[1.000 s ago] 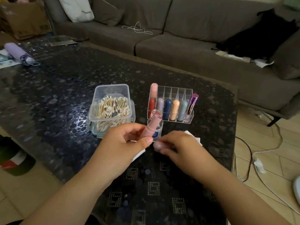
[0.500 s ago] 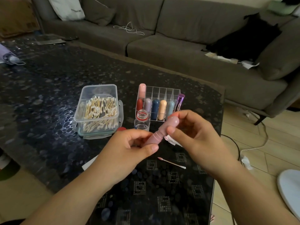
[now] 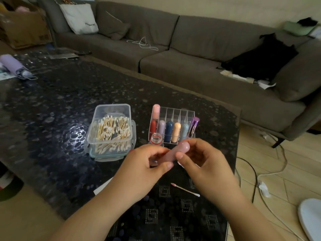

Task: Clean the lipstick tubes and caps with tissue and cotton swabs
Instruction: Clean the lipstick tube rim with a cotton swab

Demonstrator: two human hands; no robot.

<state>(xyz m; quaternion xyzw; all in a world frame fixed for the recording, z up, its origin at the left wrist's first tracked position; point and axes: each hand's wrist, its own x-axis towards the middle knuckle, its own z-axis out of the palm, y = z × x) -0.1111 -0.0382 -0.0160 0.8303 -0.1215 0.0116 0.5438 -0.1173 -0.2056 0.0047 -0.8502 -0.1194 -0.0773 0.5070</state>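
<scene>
A white tote bag (image 3: pixel 79 19) on the sofa is showing small dark lettering, too blurred to read. Nothing else is carrying any readable text.

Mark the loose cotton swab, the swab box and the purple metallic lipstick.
loose cotton swab (image 3: pixel 185 189), head view, mid-stick.
swab box (image 3: pixel 109 141), head view, front wall.
purple metallic lipstick (image 3: pixel 194 126), head view, mid-barrel.

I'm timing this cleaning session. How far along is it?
Likely done: one used cotton swab lies on the table. In hand: left hand and right hand hold a pink lipstick. Possibly left: seven tubes in the clear organizer; their cleanliness can't be judged.
</scene>
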